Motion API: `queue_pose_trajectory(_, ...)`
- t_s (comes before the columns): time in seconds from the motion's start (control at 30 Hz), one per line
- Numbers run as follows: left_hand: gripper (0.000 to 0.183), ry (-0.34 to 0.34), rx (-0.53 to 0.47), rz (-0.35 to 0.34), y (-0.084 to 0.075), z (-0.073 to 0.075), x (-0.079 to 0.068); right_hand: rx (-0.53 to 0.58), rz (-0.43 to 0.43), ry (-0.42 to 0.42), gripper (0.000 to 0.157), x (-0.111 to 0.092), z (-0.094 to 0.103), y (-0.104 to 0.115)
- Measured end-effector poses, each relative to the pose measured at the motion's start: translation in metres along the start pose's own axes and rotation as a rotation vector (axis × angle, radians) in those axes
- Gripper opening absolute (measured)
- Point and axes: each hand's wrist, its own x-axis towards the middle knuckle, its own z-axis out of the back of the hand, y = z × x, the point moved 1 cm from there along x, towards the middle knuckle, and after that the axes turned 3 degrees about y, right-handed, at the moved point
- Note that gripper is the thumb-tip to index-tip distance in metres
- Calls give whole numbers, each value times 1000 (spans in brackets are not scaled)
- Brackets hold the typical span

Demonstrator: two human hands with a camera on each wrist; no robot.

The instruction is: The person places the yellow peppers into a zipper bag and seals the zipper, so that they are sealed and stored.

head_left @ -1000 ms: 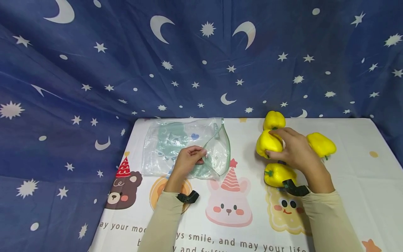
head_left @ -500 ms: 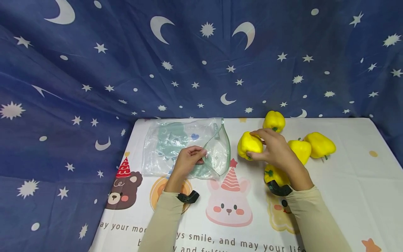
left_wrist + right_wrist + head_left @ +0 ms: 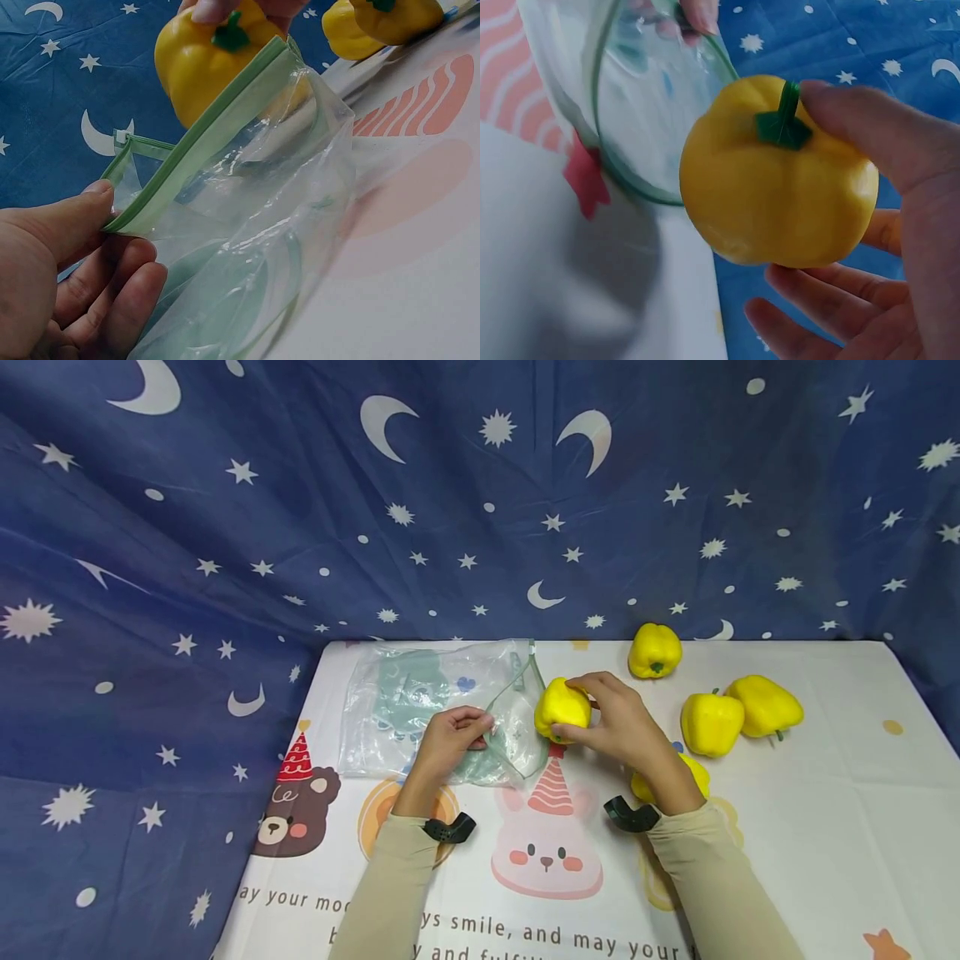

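A clear zip bag (image 3: 412,693) with a green-edged mouth lies on the table, its opening facing right. My left hand (image 3: 452,742) pinches the green rim between thumb and fingers, and in the left wrist view the mouth gapes into a loop. Just at that mouth is a yellow bell pepper (image 3: 561,712), which my right hand (image 3: 618,718) grips between thumb and fingers. Its green stem (image 3: 786,120) shows in the right wrist view, and the open bag rim (image 3: 600,97) lies beyond it.
Other yellow bell peppers lie to the right: one at the back (image 3: 655,652), two side by side, and another pepper (image 3: 693,775) partly hidden by my right forearm. A blue star-printed curtain (image 3: 480,510) hangs behind the printed tablecloth (image 3: 840,793).
My right hand has carried the yellow bell pepper leftward from among the others to the bag's mouth. My left hand has stayed in place on the bag rim.
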Motion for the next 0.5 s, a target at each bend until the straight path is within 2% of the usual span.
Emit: queue_pose_trajectory(0.5,24,-2,5,11,1,0,1,30,-25,-19,76,6,-31,5)
